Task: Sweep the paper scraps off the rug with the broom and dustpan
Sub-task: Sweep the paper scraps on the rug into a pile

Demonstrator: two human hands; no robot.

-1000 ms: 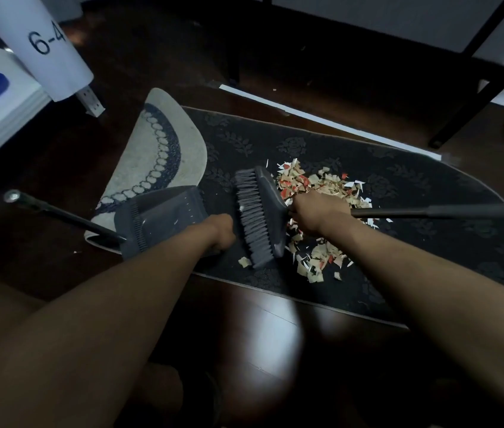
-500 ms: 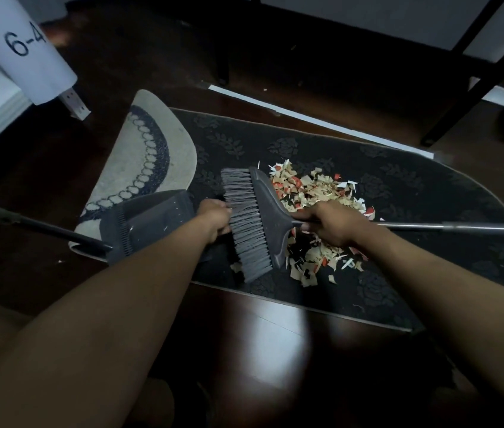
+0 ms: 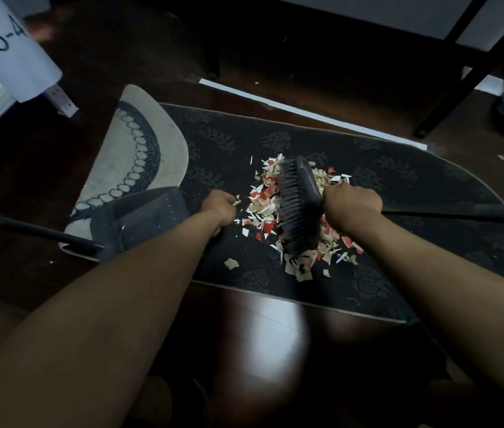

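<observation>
Two hands are at work on the dark oval floral-patterned rug [image 3: 414, 180]. My right hand [image 3: 351, 205] is wrapped tight around the neck of the dark grey plastic broom [image 3: 298, 205], right where the handle meets the head; the long handle runs off to the right of that hand, and the bristles point left, down into the heap of cream, white and red paper scraps [image 3: 263, 208]. Scraps lie on both sides of the broom head, still on the rug. My left hand [image 3: 220, 208] sits just left of the heap with its fingers curled under; I cannot tell whether it grips anything. Just left of that hand the dark grey plastic dustpan [image 3: 149, 217] lies on the rug's edge, its mouth toward the scraps, its long handle running away to the left over the small beige mat with a ring pattern [image 3: 139, 149].
</observation>
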